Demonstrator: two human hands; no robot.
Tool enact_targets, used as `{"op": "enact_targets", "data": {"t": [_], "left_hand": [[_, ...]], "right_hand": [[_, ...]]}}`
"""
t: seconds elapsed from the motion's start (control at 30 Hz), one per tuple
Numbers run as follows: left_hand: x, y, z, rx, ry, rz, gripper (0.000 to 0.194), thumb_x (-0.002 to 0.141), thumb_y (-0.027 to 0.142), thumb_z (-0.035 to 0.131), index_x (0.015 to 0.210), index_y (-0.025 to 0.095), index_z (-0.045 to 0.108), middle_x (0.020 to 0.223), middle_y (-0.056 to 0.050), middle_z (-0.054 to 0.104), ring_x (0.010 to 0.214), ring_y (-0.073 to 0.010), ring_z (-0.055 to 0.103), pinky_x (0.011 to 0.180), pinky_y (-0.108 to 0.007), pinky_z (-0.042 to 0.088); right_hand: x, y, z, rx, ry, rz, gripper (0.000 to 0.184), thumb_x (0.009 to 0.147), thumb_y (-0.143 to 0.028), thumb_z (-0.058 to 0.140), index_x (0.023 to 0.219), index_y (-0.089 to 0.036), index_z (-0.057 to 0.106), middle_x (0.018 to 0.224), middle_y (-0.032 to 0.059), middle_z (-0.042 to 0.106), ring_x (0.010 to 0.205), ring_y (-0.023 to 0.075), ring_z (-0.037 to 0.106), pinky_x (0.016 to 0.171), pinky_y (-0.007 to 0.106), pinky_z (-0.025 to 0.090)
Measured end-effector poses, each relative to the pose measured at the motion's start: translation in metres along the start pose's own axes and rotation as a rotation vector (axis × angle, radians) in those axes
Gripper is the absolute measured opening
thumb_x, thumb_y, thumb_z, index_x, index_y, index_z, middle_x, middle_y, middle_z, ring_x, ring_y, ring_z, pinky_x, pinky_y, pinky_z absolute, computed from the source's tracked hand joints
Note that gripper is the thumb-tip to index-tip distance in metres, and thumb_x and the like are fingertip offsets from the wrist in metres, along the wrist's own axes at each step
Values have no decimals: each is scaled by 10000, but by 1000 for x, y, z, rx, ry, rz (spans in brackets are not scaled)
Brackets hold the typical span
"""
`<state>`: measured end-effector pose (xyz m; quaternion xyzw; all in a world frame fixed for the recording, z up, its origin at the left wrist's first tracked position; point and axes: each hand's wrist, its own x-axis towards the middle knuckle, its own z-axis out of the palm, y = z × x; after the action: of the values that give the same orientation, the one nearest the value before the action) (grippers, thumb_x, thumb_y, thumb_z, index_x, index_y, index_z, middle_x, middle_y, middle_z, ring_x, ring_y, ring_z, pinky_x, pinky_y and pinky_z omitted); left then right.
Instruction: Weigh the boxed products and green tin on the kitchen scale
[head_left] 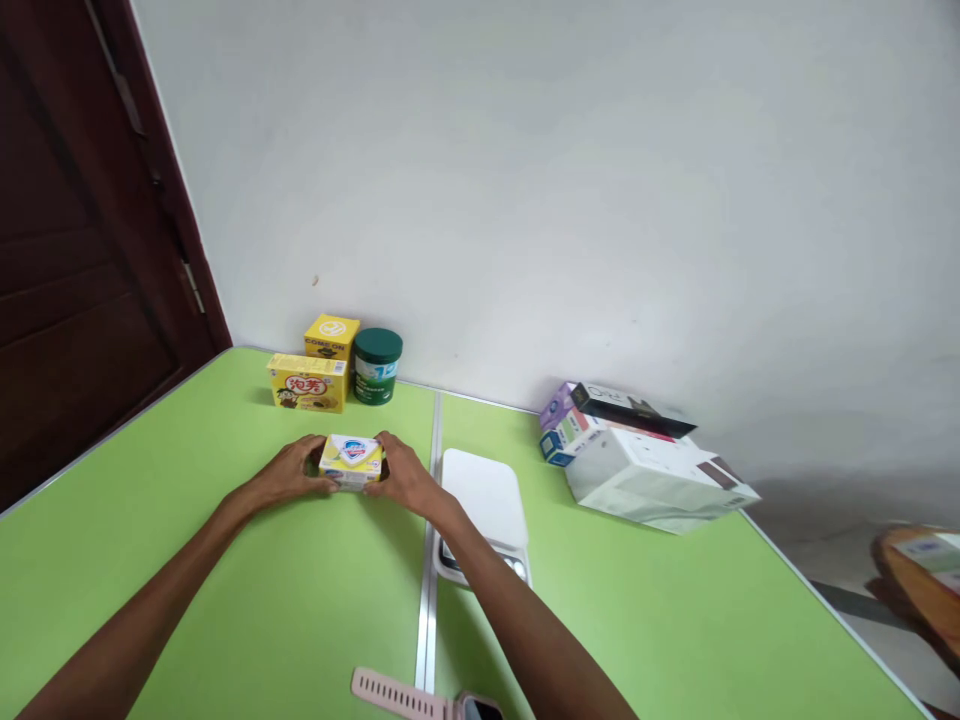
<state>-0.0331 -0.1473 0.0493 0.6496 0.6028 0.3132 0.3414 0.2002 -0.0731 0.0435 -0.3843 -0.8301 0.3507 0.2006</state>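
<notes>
A small yellow and white soap box point(351, 462) is held between my two hands, low over or on the green tabletop. My left hand point(294, 470) grips its left end, thumb at the front. On its right end, my right hand point(401, 474) closes in the same way. Whether the box's underside touches the table I cannot tell. Just right of my right hand lies a white kitchen scale point(486, 500), partly covered by my right forearm. Behind the soap box stand a yellow snack box point(307, 384), a yellow cube-shaped box point(331, 336) and a green lidded canister point(377, 368).
Several cartons, among them a large white box point(652, 478) and a black box point(634, 408), are piled at the back right against the wall. A pink-strapped watch point(405, 692) lies at the near edge. A metal seam point(428, 610) divides the table. A wooden stool point(919, 575) stands right.
</notes>
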Motion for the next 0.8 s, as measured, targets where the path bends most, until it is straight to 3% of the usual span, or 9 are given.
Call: {"op": "enact_targets", "data": {"t": [0.13, 0.27, 0.37, 0.53, 0.67, 0.8], "left_hand": [[-2, 12, -4, 9, -18, -5, 618, 645, 442, 832, 1166, 151, 670, 1103, -104, 761, 953, -290, 708, 831, -399, 585], [3, 51, 1, 42, -13, 110, 563, 675, 447, 835, 1143, 176, 680, 1129, -89, 746, 990, -278, 693, 842, -379, 571], [17, 86, 25, 96, -36, 222, 520, 694, 445, 833, 1116, 178, 688, 1097, -81, 731, 928, -239, 662, 772, -333, 536], [49, 120, 94, 143, -74, 347, 446, 668, 452, 848, 976, 170, 694, 895, -36, 681, 773, -185, 577, 674, -292, 444], [64, 124, 129, 128, -126, 360, 421, 672, 448, 839, 946, 173, 675, 867, -24, 654, 778, -187, 574, 689, -294, 436], [69, 126, 133, 164, -148, 374, 420, 684, 485, 822, 931, 182, 670, 882, -33, 650, 807, -202, 583, 715, -311, 455]], "right_hand": [[-3, -11, -10, 5, 3, 18, 587, 551, -171, 917, 989, -217, 529, 961, -3, 594, 851, 198, 597, 748, 318, 511], [-29, -21, -50, -33, 53, -27, 591, 572, -197, 922, 1008, -217, 524, 976, 6, 584, 842, 196, 581, 727, 313, 492], [-64, -18, -92, -56, 103, 13, 560, 607, -198, 906, 1012, -217, 518, 959, 0, 588, 818, 185, 574, 691, 293, 467], [-119, 13, -142, -99, 156, 142, 525, 610, -163, 890, 959, -217, 501, 908, -19, 580, 797, 173, 555, 643, 266, 413], [-136, 42, -150, -67, 179, 201, 533, 566, -136, 902, 929, -213, 519, 897, -21, 602, 813, 182, 575, 676, 270, 431], [-140, 56, -148, 5, 193, 182, 539, 589, -173, 892, 1035, -198, 590, 988, 17, 663, 881, 211, 615, 763, 314, 485]]}}
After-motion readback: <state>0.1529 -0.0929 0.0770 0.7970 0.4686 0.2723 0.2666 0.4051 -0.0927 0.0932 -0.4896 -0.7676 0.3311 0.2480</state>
